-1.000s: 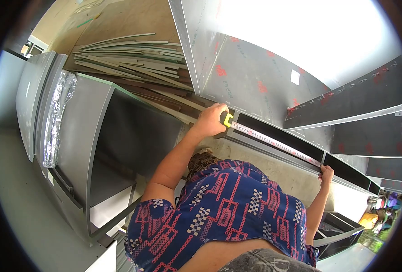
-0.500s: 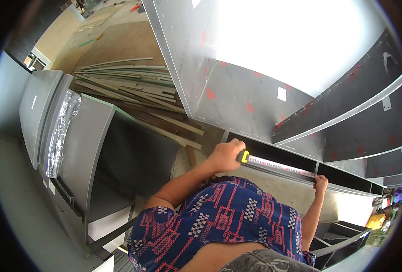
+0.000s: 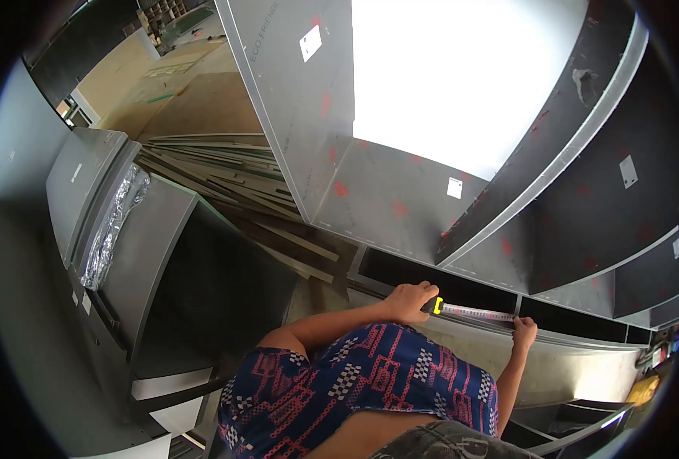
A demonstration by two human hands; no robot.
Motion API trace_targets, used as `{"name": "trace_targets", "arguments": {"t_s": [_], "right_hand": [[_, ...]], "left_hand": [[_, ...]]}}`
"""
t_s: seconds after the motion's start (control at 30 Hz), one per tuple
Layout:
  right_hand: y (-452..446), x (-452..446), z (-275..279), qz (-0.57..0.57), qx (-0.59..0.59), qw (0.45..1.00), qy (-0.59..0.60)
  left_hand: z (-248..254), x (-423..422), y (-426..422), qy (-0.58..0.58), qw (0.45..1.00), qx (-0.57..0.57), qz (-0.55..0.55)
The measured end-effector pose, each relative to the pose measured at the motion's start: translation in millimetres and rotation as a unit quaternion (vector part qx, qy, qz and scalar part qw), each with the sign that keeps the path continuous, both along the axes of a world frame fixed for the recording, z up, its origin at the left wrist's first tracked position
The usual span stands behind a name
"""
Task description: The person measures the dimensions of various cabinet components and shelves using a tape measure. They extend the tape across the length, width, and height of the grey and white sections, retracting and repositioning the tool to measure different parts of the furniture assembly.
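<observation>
A tape measure with a black and yellow case (image 3: pixel 433 305) is gripped in my left hand (image 3: pixel 410 301), over the front edge of the grey cabinet base. From the case a white blade (image 3: pixel 477 312) runs out to the right along that edge. My right hand (image 3: pixel 524 332) pinches the blade's far end, close to a divider (image 3: pixel 517 304) between two dark base compartments. Fingers on both hands are closed. The hook at the blade's tip is hidden by my right fingers.
A large grey cabinet (image 3: pixel 385 203) with shelves and a white back stands ahead. Long thin strips (image 3: pixel 224 172) lie on the floor at the left. A dark open cabinet (image 3: pixel 224 283) with foil-wrapped material (image 3: pixel 113 229) on it stands at my left.
My left hand has moved right, nearer to my right hand, and less blade shows between them. The right hand still holds the blade near the divider. The camera view has shifted.
</observation>
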State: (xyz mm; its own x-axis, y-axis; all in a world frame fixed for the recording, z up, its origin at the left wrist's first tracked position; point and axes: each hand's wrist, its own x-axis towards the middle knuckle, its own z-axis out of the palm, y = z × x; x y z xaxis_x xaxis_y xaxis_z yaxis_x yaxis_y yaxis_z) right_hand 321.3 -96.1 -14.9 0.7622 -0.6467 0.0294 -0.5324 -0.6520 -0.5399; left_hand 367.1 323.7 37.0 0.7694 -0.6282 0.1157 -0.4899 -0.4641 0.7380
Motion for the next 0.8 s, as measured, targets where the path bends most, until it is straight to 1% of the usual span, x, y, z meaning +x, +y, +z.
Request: {"name": "trace_targets", "arguments": {"t_s": [0.03, 0.13, 0.2, 0.27, 0.3, 0.4, 0.43, 0.47, 0.53, 0.57, 0.67, 0.8], "right_hand": [[12, 1, 9, -0.002, 0.004, 1.0, 0.004], [33, 3, 15, 0.024, -0.052, 0.998, -0.029], [38, 4, 17, 0.021, -0.045, 0.998, -0.035], [37, 6, 7, 0.019, -0.038, 0.998, -0.045], [30, 6, 0, 0.013, -0.002, 0.998, -0.054], [22, 7, -13, 0.005, 0.04, 0.996, -0.077], [41, 14, 1, 0.012, 0.043, 0.994, -0.103], [49, 13, 9, 0.007, 0.125, 0.985, -0.121], [62, 10, 25, -0.002, 0.285, 0.946, -0.153], [62, 8, 24, 0.02, 0.335, 0.923, -0.19], [80, 1, 41, 0.006, 0.378, 0.9, -0.217], [123, -4, 65, 0.094, 0.435, 0.872, -0.204]], "left_hand": [[0, 0, 0, -0.002, 1.0, 0.001, 0.001], [-2, -1, 0, -0.004, 1.0, 0.012, 0.006], [-4, -1, -1, -0.009, 1.0, 0.01, 0.011], [-8, -1, 1, -0.018, 1.0, 0.002, 0.02], [-11, -4, -2, -0.019, 1.0, 0.003, 0.024], [-16, -5, -9, -0.022, 0.999, 0.0, 0.034], [-17, 1, 1, -0.023, 0.999, -0.013, 0.037], [-19, 1, -1, -0.021, 0.999, -0.015, 0.038], [-22, 0, -4, -0.019, 0.999, -0.034, 0.036], [-24, -1, -6, -0.018, 0.998, -0.044, 0.034], [-30, -1, -9, -0.023, 0.997, -0.071, 0.028], [-31, -1, -10, -0.023, 0.996, -0.09, 0.02]]}}
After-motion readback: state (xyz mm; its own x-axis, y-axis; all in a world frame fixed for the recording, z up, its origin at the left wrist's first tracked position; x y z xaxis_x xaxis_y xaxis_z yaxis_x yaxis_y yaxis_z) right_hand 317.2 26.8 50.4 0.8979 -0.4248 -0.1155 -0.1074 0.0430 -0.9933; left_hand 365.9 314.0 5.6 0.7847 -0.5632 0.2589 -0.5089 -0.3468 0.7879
